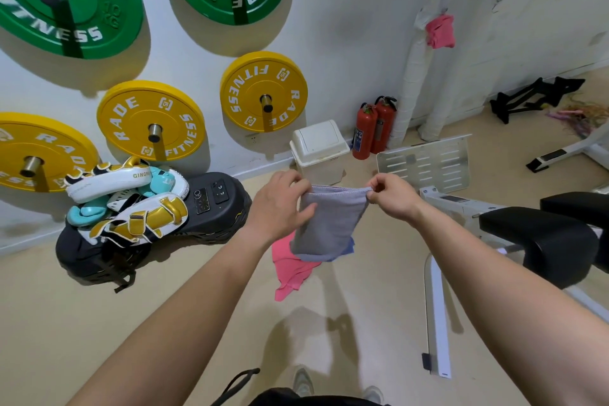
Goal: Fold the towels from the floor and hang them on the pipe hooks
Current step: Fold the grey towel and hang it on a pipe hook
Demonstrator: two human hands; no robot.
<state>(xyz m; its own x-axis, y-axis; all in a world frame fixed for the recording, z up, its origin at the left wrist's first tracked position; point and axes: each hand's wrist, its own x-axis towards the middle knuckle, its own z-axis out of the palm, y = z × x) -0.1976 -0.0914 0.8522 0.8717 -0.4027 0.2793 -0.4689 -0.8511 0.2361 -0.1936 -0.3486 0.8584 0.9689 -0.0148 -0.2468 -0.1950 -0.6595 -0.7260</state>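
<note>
Left hand (pixel 280 204), right hand (pixel 392 196) pinch limp grey towel (pixel 329 224).

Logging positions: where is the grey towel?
The grey towel hangs mid-frame, head view, between left hand and right hand, over the floor's pink towel.

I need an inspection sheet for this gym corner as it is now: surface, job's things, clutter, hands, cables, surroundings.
Surface: beige floor, with towels lying on it.
Job's things: grey towel held up in the air; pink towel and blue towel, mostly hidden, on the floor below it; hung pink towel on the white pipe.
Clutter: boxing pads piled on a black machine; white bin; two fire extinguishers.
Hands: left hand and right hand each pinch a top corner of the grey towel.
Cables: nothing seen.
Surroundings: weight plates on the wall; black bench at the right.
</note>
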